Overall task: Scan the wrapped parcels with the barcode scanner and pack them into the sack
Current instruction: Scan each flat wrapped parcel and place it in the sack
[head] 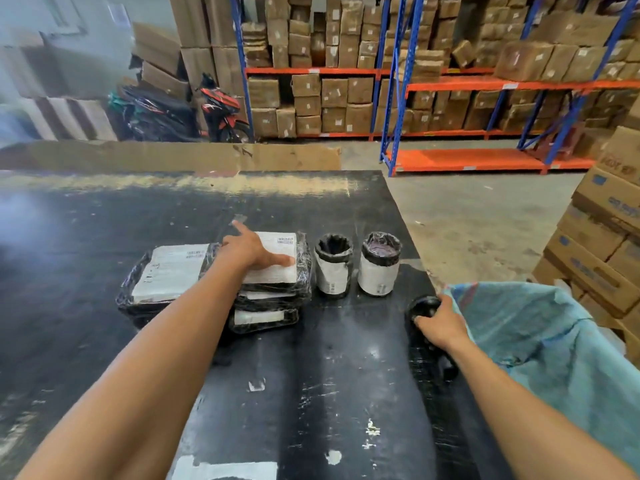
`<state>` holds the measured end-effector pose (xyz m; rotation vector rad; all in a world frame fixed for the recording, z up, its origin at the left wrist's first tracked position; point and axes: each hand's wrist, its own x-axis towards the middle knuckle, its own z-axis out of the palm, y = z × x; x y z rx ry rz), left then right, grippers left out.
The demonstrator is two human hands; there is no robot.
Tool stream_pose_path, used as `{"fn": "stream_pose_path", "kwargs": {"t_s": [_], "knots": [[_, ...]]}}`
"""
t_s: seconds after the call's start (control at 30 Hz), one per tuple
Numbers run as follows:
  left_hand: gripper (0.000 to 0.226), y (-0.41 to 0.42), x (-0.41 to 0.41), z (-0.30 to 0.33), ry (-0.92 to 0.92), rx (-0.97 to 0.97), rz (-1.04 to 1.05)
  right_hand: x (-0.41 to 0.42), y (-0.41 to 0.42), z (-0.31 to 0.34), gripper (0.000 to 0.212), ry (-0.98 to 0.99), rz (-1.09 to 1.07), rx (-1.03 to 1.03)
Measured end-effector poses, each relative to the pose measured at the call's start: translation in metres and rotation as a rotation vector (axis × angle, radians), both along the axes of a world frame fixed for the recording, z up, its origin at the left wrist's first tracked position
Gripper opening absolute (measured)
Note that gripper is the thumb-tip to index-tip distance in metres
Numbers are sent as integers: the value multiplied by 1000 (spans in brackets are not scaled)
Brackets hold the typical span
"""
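Black worn table [346,393] nearest, scuffed white in patches. Right hand [440,323] at its right edge, fingers curled round a dark object, likely the scanner [420,308], though blur hides its shape; it sits just beside the blue sack [554,341], whose mouth hangs open off the table's right side. Left hand [251,251] further in, fingers spread flat, resting on the top parcel [273,261] of a small stack of flat wrapped packets; label and barcode face up. Another flat parcel [166,275] lies touching the stack on its left. Two wrapped tubs [356,268] stand upright to the right, near each other, not touching.

Step in hand, as judged: picking the next parcel for scanning; four-plus pieces remain on the table. Next move calls for steadying that top packet and aiming the scanner at its barcode, then a short carry right into the sack.

Beyond: shelving [398,81] with cartons.
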<state>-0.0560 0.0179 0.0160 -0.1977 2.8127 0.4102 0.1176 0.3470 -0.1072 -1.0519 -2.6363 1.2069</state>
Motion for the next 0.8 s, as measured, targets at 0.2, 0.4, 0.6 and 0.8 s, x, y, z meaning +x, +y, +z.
{"fn": "stream_pose_path", "kwargs": {"t_s": [0.2, 0.4, 0.6, 0.8], "knots": [[169, 13, 20, 2, 54, 110, 66, -5, -6, 26, 50, 121, -37, -134], [165, 15, 29, 2, 104, 329, 129, -8, -36, 73, 34, 291, 33, -340], [152, 6, 46, -3, 167, 474, 42, 3, -88, 107, 29, 425, 209, -586], [149, -1, 89, -9, 447, 626, -158, 21, -133, 133, 43, 473, 330, -613]]}}
